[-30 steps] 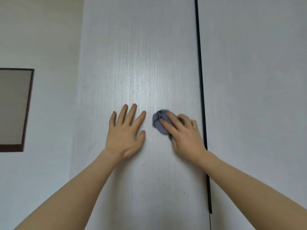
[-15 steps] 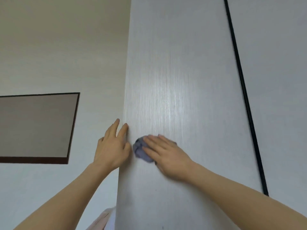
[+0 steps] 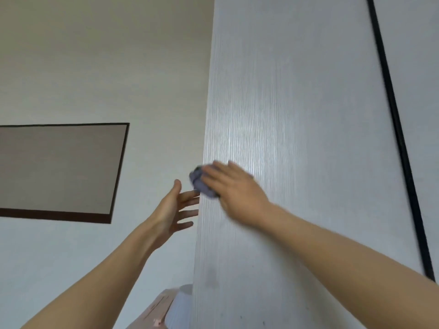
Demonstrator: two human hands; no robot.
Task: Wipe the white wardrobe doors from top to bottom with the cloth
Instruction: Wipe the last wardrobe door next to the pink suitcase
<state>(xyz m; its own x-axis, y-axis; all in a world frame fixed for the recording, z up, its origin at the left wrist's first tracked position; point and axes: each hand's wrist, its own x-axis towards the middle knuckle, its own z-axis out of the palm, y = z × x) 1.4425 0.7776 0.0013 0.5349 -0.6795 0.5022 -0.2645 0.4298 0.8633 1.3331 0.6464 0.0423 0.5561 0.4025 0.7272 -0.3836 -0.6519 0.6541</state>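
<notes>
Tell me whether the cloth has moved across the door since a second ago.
Yes. The cloth has travelled left, away from the black gap, and now sits at the wardrobe door's left edge.

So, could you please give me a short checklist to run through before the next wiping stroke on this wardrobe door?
1. Cloth under the right hand: ok, straight fingers press it flat; no curled grip.
2. Cloth on the door: ok, though part of it overhangs the left edge.
3. Left hand clear of the cloth's path: ok, open beside the door's edge, fingers toward it.
4. Left fingertips touching the door's side: cannot tell.
5. Door above the cloth already wiped: cannot tell; no marks stand out.
6. Lower door clean: not ok, faint smudges and specks show near the bottom.
</notes>
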